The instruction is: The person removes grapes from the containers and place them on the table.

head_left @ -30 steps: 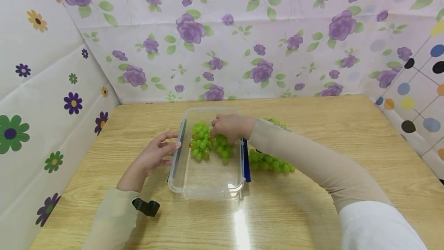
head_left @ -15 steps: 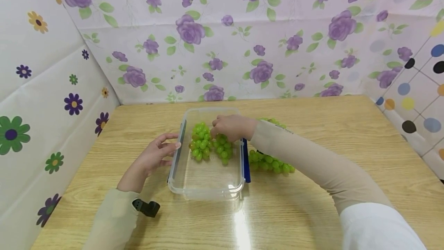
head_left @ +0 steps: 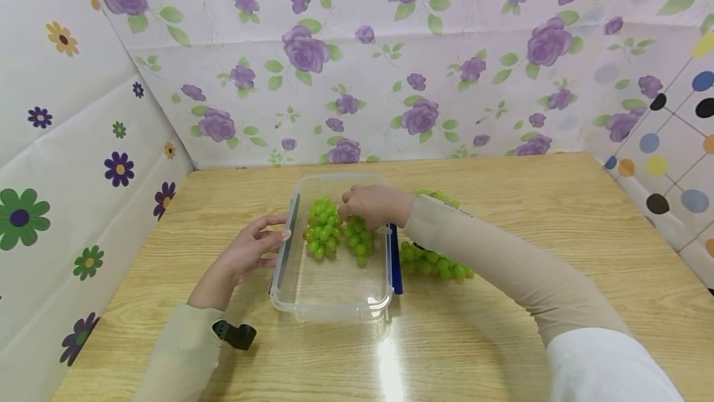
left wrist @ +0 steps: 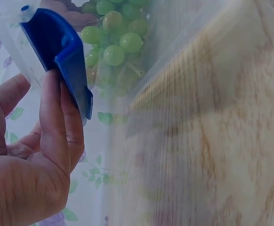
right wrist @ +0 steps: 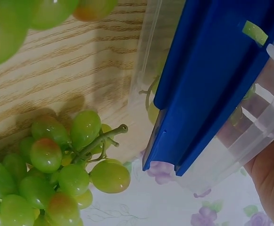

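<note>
A clear plastic container (head_left: 331, 310) with blue side latches (right wrist: 205, 89) stands on the table, holding two bunches of green grapes. The left bunch (head_left: 322, 230) lies beside the right bunch (head_left: 359, 241). My right hand (head_left: 378, 205) reaches in over the far right rim, its curled fingers at the top of the right bunch; the fingertips are partly hidden. At the left side my left hand (head_left: 253, 247) rests its extended fingers against the wall, with the thumb at the rim. In the left wrist view, its fingers touch a blue latch (left wrist: 63, 52).
More green grapes (head_left: 436, 261) lie on the wooden table (head_left: 535, 216) right of the container, partly covered by the right sleeve. A reddish-tinged bunch with its stem (right wrist: 99, 143) shows in the right wrist view. Flowered cloth (head_left: 357, 67) stands behind the table.
My right hand has shifted very slightly right and up over the right bunch, showing more of its grapes. The left hand and the container have stayed in place.
</note>
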Demonstrator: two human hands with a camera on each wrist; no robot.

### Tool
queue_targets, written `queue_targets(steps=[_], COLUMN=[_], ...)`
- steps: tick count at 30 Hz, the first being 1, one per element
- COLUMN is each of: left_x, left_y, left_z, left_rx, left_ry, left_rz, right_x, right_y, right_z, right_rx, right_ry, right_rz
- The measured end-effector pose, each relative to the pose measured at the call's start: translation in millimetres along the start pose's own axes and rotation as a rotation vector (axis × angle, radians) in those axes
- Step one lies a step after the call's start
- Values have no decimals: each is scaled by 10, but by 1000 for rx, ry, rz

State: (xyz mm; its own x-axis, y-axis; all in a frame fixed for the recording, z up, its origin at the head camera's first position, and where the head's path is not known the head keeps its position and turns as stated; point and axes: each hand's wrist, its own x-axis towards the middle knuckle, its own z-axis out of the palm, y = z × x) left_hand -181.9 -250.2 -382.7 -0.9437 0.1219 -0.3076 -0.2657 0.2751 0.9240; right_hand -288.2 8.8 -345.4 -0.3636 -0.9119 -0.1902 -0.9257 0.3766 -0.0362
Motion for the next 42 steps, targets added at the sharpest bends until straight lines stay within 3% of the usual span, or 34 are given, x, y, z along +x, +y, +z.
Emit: queue_targets(steps=[22,42], left_x=[-11,-14], left_y=[17,8], left_z=[18,14], left_rx=[14,-1], left_ry=[-8,-6], left_rz=[7,3], right_x=[-65,-123], right_y=[15,47], right_z=[8,26], right_rx=[64,218], right_ry=[55,122], right_rz=[27,17])
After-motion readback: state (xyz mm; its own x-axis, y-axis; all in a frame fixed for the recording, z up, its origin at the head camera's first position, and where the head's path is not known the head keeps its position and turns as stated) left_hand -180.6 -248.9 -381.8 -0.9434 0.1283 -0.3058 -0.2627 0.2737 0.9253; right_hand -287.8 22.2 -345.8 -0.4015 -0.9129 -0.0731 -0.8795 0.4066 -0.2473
